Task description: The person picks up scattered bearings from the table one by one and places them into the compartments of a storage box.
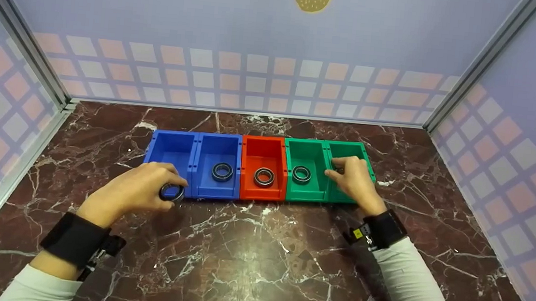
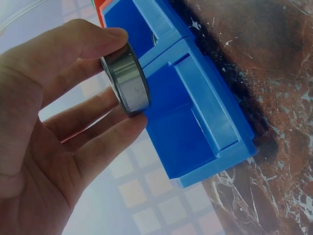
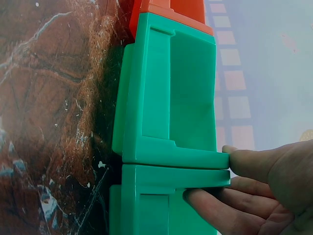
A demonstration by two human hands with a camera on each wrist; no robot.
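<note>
My left hand pinches a ball bearing between thumb and fingertips. It holds the bearing on edge, just in front of the leftmost blue bin. My right hand reaches into the rightmost green bin, fingers bent, with a dark ring-like bearing showing in part between them. In the right wrist view, the thumb is right at the dividing walls and the fingers dip into the lower bin; most of that bearing is hidden.
Five-colour-block row of joined bins stands on the marbled table. Single bearings lie in the second blue bin, the red bin and the left green bin. Patterned panels close off the back and sides.
</note>
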